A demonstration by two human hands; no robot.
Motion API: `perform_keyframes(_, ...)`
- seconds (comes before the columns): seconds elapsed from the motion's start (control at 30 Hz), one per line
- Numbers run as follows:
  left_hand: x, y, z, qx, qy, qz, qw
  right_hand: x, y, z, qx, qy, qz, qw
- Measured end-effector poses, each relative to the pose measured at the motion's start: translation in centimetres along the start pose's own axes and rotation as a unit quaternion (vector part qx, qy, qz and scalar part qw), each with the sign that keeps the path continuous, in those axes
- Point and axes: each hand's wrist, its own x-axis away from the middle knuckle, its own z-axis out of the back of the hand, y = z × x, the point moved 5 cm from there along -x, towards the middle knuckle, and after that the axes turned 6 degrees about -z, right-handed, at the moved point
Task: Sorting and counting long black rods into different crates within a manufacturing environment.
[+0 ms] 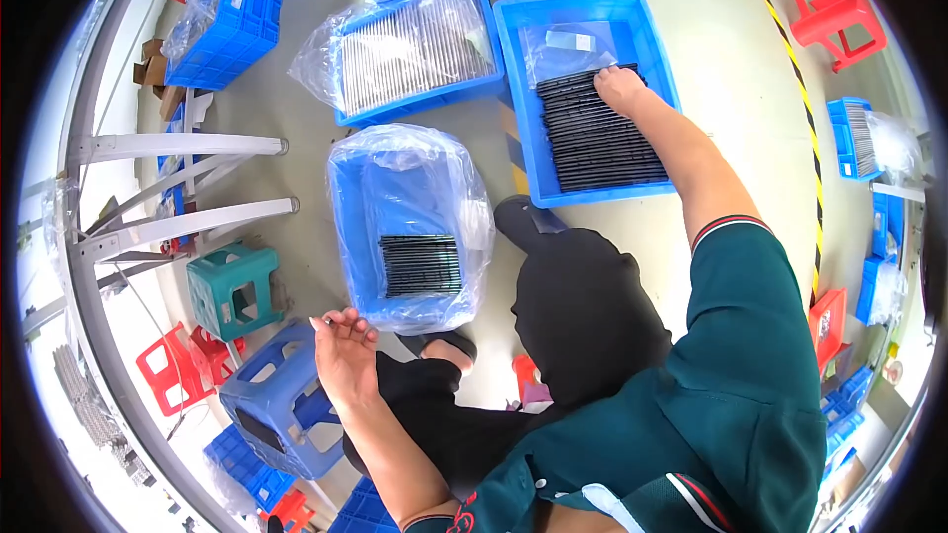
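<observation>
My right hand (619, 91) reaches into the blue bin (513, 25) at the upper right. Its fingers are bent down onto the far end of a stack of black rods (597, 143), closed on one of them; the fingertips are partly hidden. My left hand (348, 350) is held palm up near the lower edge of a plastic-lined blue bin (348, 207). Its fingers are loosely curled and apart, with nothing visible in them. A shorter stack of black rods (422, 266) lies inside that lined bin.
A third blue bin (486, 15) holds silvery rods (410, 51) under clear plastic. Left of my knees stand a blue stool (281, 400) and a green stool (232, 286). Metal frame legs (197, 145) jut in from the left. A striped floor line (805, 109) runs on the right.
</observation>
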Motion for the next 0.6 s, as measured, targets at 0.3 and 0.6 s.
perform_keyframes(0.3, -0.1, 0.0, 0.2, -0.016, 0.033, -0.002, 0.999, -1.7, -0.9, 0.1, 0.051, -0.037, 0.077, 0.995)
perform_keyframes(0.6, 0.0, 0.6, -0.4, -0.017, 0.034, -0.028, 0.999, -0.8, 0.4, -0.1, -0.022, 0.000, 0.045, 0.999)
